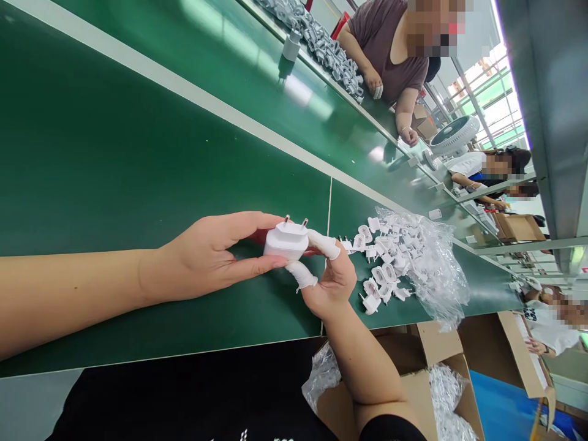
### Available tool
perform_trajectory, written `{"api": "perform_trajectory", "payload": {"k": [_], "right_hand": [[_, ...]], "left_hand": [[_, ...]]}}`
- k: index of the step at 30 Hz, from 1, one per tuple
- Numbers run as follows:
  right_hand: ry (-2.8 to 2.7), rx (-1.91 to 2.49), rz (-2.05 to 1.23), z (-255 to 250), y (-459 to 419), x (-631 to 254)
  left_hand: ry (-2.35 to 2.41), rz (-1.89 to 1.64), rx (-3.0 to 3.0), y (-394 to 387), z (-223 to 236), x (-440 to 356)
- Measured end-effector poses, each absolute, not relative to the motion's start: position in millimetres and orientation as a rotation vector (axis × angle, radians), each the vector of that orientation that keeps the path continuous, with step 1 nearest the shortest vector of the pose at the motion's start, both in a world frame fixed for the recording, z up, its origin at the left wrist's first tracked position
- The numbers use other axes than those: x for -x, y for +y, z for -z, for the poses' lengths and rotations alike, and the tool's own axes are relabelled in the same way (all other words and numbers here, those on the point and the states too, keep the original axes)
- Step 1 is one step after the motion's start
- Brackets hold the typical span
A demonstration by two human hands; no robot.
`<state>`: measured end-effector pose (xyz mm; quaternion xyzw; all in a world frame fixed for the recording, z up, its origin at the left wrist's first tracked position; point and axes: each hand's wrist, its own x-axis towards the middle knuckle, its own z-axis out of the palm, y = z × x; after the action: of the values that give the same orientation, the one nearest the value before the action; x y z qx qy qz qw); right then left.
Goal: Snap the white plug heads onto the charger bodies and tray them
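Note:
Between both hands, above the green worktop, is a white plug-in charger with its two metal pins pointing up. My left hand grips it from the left, thumb on the near side and fingers behind. My right hand closes on its right side; white tape or finger cots wrap the thumb and forefinger. Part of the fingers behind the charger is hidden. To the right of my right hand lies a pile of white plug housings, spilling from a clear plastic bag.
A pale strip runs along the green worktop. Beyond it, a co-worker sits by a heap of grey-white parts; a charger stands nearby. A fan is farther right. Open cardboard boxes stand below the near edge.

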<state>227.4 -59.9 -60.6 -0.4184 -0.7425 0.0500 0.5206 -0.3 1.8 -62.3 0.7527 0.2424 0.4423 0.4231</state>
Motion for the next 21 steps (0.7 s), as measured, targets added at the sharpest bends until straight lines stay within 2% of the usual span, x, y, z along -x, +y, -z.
{"api": "perform_trajectory", "payload": {"k": [11,21], "right_hand": [[-1.784,0.966,-0.197,59.8,-59.7,-228.3],[-1.818,1.035,-0.117,61.1,-60.4,-229.8]], "left_hand": [[0.596,-1.017,-1.774,2.8,62.2,0.8],[0.552,-0.993,-1.682,3.0,61.3,-0.5]]}}
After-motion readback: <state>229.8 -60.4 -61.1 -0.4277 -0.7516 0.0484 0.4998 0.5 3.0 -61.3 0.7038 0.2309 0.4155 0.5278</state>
